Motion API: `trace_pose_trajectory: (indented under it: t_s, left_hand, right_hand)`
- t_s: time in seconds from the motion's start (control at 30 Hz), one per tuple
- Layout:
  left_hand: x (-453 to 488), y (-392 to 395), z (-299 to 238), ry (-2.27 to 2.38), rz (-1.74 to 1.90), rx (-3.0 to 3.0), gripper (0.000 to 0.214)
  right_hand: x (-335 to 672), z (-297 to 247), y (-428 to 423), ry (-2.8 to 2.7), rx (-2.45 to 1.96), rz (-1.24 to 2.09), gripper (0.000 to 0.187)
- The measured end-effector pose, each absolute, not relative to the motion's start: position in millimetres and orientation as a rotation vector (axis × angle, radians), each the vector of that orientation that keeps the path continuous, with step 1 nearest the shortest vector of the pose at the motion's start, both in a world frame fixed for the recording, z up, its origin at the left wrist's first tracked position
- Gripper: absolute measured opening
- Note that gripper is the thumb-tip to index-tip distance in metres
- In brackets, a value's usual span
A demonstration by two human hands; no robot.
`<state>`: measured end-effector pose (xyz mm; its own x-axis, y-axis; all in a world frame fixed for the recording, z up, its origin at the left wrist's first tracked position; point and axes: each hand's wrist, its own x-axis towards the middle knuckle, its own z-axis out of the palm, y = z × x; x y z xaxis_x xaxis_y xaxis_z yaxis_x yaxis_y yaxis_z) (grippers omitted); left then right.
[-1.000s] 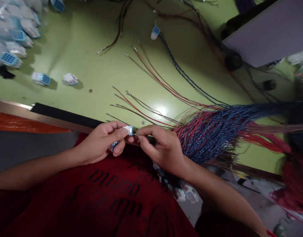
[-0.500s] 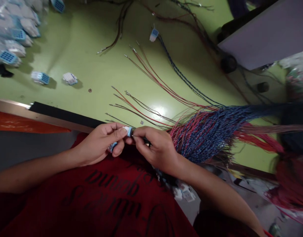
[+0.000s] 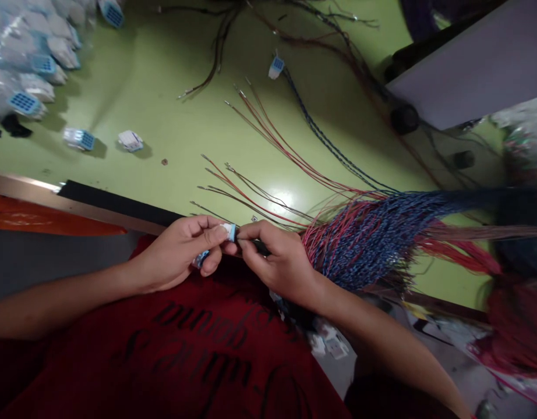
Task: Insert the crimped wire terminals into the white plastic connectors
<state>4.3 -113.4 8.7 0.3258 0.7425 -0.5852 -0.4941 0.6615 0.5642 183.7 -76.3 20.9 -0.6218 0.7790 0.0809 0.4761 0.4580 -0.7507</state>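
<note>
Between thumb and fingers, my left hand [image 3: 187, 253] pinches a small white-and-blue connector housing [image 3: 230, 231] near the table's front edge. A second blue connector piece [image 3: 201, 259] shows lower down, tucked in the curled fingers of the same hand. My right hand [image 3: 279, 256] is closed in a pinch just right of the housing's blue face, on what appears to be a thin dark wire; its end is hidden by the fingertips. Loose wires with metal terminals [image 3: 233, 189] lie behind both hands, and a thick bundle of blue and red twisted wires [image 3: 364, 241] lies right of my right hand.
A clear bag of connector housings [image 3: 32, 52] lies at the far left. Two loose housings, one blue-faced [image 3: 79, 139] and one white [image 3: 130, 141], rest nearby. One housing [image 3: 276, 67] sits by the twisted blue wires. A pale box-like panel [image 3: 469, 64] stands at the back right.
The whole view has shifted slightly. My right fingertips stay close to the connector housing's face, while my left hand keeps its hold on it.
</note>
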Motion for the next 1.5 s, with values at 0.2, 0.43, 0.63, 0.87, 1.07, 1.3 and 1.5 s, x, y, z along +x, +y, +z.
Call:
trace_pose_trajectory:
  t_s: [0.2, 0.43, 0.63, 0.87, 1.07, 1.3, 1.5]
  left_hand:
    - [7, -113, 3, 0.952, 0.863, 0.314, 0.025]
    - [-9, -122, 3, 0.945, 0.859, 0.335, 0.021]
    - [-23, -131, 2, 0.947, 0.659, 0.496, 0.016]
    - [-25, -134, -2, 0.931, 0.63, 0.564, 0.017]
    - [-26, -132, -2, 0.918, 0.634, 0.579, 0.018]
    - [-13, -121, 2, 0.871, 0.754, 0.516, 0.016]
    - [-12, -118, -1, 0.869, 0.836, 0.434, 0.019]
  right_hand:
    - [179, 11, -79, -2.392, -1.079, 0.86, 0.013]
    - [185, 30, -72, -2.286, -1.05, 1.193, 0.013]
    - [191, 18, -58, -2.557, -1.242, 0.828, 0.012]
    - [193, 1, -59, -2.65, -1.235, 0.757, 0.015]
    - [203, 19, -60, -2.286, -1.336, 1.031, 0.012]
    - [178, 48, -69, -1.967, -1.094, 1.622, 0.004]
    - [180, 31, -67, -1.864, -1.419, 1.422, 0.009]
